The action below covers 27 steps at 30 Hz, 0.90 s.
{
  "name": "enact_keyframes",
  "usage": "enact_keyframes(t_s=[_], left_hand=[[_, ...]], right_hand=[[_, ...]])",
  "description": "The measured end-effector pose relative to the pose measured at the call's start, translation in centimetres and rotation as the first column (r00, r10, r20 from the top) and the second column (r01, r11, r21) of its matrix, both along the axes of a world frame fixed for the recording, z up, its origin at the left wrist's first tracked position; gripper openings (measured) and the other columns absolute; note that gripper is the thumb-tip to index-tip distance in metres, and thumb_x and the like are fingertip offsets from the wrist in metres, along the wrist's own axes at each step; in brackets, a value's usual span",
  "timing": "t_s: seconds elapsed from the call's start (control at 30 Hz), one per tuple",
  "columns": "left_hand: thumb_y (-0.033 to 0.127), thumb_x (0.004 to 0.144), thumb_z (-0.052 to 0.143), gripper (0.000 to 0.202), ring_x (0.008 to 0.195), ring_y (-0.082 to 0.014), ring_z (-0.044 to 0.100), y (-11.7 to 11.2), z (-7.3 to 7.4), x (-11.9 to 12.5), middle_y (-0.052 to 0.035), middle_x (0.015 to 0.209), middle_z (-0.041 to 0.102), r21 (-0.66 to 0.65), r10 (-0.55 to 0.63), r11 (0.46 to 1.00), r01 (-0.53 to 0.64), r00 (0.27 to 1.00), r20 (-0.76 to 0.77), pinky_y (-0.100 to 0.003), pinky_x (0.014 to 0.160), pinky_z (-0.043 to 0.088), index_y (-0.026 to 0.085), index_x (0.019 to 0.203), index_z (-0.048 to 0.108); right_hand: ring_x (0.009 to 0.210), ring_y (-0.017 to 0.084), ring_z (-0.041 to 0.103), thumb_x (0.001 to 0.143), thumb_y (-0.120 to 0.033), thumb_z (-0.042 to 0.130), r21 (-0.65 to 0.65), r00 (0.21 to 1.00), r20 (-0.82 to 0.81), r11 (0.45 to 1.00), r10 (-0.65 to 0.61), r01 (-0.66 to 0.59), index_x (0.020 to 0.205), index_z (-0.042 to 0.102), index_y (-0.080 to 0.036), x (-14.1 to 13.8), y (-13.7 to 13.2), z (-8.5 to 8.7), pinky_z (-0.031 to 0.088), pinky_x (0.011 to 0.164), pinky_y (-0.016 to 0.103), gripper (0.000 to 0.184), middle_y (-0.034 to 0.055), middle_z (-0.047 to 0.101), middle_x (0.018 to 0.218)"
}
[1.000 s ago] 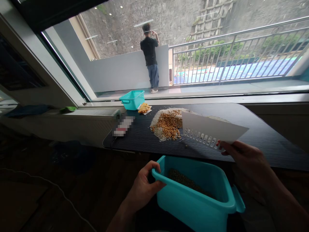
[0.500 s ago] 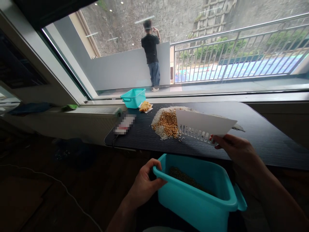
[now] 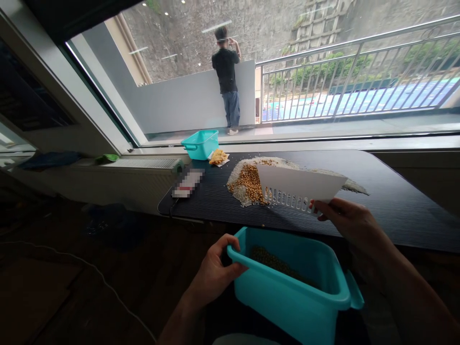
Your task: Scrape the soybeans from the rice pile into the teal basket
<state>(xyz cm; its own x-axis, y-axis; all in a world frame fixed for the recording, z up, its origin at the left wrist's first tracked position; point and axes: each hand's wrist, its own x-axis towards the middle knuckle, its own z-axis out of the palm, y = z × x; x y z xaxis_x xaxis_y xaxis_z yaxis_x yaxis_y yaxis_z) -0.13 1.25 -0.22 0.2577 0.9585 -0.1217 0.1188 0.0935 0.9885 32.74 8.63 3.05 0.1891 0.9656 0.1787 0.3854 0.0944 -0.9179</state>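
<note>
My left hand (image 3: pixel 214 272) grips the left rim of a teal plastic tub (image 3: pixel 287 299) held below the table's near edge; dark green beans (image 3: pixel 275 264) lie in its bottom. My right hand (image 3: pixel 350 224) pinches the lower right corner of a white slotted scraper card (image 3: pixel 300 188), which stands on edge on the dark table (image 3: pixel 395 201). The card's left end touches a heap of yellow soybeans (image 3: pixel 247 182) mixed with white rice (image 3: pixel 237 194). More rice trails off behind the card to the right.
A smaller teal tub (image 3: pixel 200 143) stands at the table's back left, beside a yellow wrapper (image 3: pixel 218 156). A blurred flat object (image 3: pixel 187 183) lies near the left edge. A radiator grille (image 3: pixel 143 164) runs along the windowsill. Outside the window a person (image 3: pixel 227 76) stands on the balcony by a railing (image 3: pixel 352 81).
The white card has slid leftward and slightly away, closer against the soybean heap. My left hand keeps its grip on the tub, which has barely shifted.
</note>
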Motion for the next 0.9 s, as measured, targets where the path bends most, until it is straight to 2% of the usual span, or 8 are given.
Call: enact_keyframes(t_s=[0.17, 0.33, 0.43, 0.67, 0.9], left_hand=[[0.044, 0.079, 0.086, 0.037, 0.070, -0.0139, 0.042, -0.1, 0.1, -0.1, 0.0060, 0.077, 0.046, 0.000, 0.021, 1.000, -0.021, 1.000, -0.003, -0.023, 0.064, 0.038, 0.022, 0.089, 0.058], [0.042, 0.079, 0.085, 0.035, 0.071, -0.0144, 0.043, -0.1, -0.1, -0.2, 0.0060, 0.077, 0.046, 0.003, 0.036, 0.999, -0.036, 0.999, -0.006, -0.023, 0.064, 0.038, 0.022, 0.089, 0.058], [0.042, 0.079, 0.085, 0.035, 0.070, -0.0141, 0.041, 0.0, -0.1, -0.3, 0.0064, 0.077, 0.044, 0.019, 0.025, 1.000, -0.025, 1.000, -0.012, -0.023, 0.063, 0.037, 0.022, 0.089, 0.058], [0.040, 0.080, 0.086, 0.034, 0.072, -0.0141, 0.042, -0.1, -0.3, -0.4, 0.0060, 0.079, 0.046, 0.027, 0.035, 0.999, -0.034, 0.999, -0.008, -0.023, 0.064, 0.037, 0.022, 0.090, 0.059], [0.042, 0.078, 0.086, 0.036, 0.072, -0.0146, 0.043, -0.2, -0.2, -0.6, 0.0057, 0.078, 0.047, 0.026, 0.061, 0.998, -0.061, 0.998, -0.010, -0.024, 0.065, 0.038, 0.022, 0.090, 0.060]], right_hand=[[0.060, 0.022, 0.069, 0.062, -0.078, 0.084, -0.046, 1.000, 0.021, 0.999, 0.007, -0.006, 0.069, 0.080, -0.024, 0.3, -0.8, 0.2, 0.058, 0.060, 0.037, 0.054, 0.0054, 0.077, 0.067], [0.059, 0.021, 0.067, 0.057, -0.073, 0.087, -0.038, 0.997, -0.041, 0.998, -0.060, 0.058, 0.067, 0.079, -0.025, 0.2, -1.4, 1.1, 0.058, 0.061, 0.036, 0.049, 0.0041, 0.075, 0.065], [0.058, 0.020, 0.065, 0.057, -0.073, 0.086, -0.045, 0.995, -0.033, 0.995, -0.090, 0.089, 0.066, 0.078, -0.024, -0.1, -0.9, 1.0, 0.056, 0.060, 0.035, 0.050, 0.0050, 0.074, 0.065], [0.064, 0.021, 0.068, 0.067, -0.070, 0.085, -0.054, 0.999, -0.026, 0.998, -0.027, 0.025, 0.074, 0.081, -0.023, 0.8, -1.3, 0.1, 0.060, 0.064, 0.035, 0.048, 0.0061, 0.077, 0.072], [0.059, 0.021, 0.067, 0.062, -0.075, 0.085, -0.042, 1.000, -0.029, 0.999, -0.011, 0.010, 0.070, 0.079, -0.024, -0.3, -0.9, 0.4, 0.059, 0.060, 0.036, 0.052, 0.0060, 0.076, 0.068]])
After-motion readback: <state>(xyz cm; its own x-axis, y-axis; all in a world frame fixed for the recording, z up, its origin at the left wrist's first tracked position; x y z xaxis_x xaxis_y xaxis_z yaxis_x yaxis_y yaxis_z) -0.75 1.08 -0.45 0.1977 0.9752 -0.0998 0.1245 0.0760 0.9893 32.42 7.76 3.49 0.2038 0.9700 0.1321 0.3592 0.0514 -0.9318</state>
